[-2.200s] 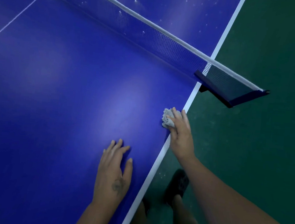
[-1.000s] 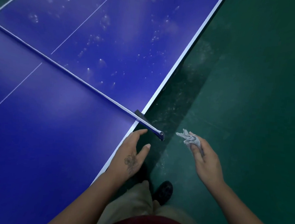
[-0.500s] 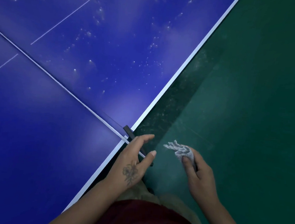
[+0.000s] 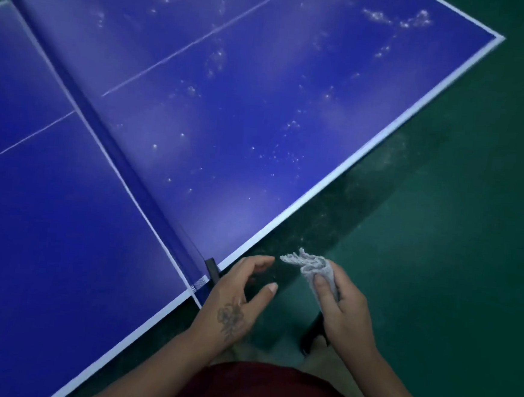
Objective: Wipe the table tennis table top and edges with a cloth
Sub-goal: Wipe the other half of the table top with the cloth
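Grey cloth [image 4: 313,265] was bunched up in my right hand [image 4: 347,314], thumb pressed down on top of it and the fingers wrapped round from behind. Its frayed end stuck out toward my left hand [image 4: 235,302]. So the cloth wasn't on the table [image 4: 48,228] at all. I had it over the green floor [image 4: 454,244], just out from the side edge and close to where the net [image 4: 123,156] ends.

My left hand was holding nothing, fingers loosely curled and thumb out, with the flower tattoo on the back facing up. It hung right beside the black net post [image 4: 210,268], and honestly I couldn't tell if it was touching it. The fingertips were near the tip of the cloth, with a small gap between them.

The blue top had a white border stripe [image 4: 334,185] down the side and a thin centre line [image 4: 188,45]. On the half beyond the net there were whitish specks [image 4: 284,156] all over, with bigger smudges near the far corner. The half on my left just looked plain blue. The floor along the table edge had a dusty, scuffed strip [image 4: 365,187]. My dark red shirt [image 4: 270,393] filled the bottom of the view.
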Demonstrator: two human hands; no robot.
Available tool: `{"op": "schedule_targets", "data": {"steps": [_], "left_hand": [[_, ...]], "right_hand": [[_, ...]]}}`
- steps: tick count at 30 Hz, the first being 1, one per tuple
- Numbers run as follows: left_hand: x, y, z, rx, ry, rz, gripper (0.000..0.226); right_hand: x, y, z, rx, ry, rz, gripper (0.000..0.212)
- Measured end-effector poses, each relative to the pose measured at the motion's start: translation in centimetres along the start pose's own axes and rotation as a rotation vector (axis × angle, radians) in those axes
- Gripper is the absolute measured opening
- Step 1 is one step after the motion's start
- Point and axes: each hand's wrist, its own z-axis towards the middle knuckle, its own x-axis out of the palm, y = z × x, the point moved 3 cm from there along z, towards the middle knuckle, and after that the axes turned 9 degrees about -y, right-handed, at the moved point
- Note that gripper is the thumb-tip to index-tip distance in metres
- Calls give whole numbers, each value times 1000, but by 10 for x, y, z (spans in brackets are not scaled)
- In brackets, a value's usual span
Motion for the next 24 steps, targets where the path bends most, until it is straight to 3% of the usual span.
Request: {"op": "schedule_targets", "data": {"steps": [3,7,11,20,24], "left_hand": [[21,-25,3,-57,-188,-37,41],[46,-41,-2,-143,-372,-100,39],[58,-46,-12,-186,-438,-74,40],[66,-6,-6,-385,-615,-193,43],[62,26,27,-463,-662,-296,43]], "right_hand": [[-29,-5,41,-41,107,15,58],[-60,-1,96,-130,280,-20,28],[-70,7,132,-214,433,-82,32],[-8,21,154,-331,707,-216,28],[22,41,166,-499,806,-369,22]]}}
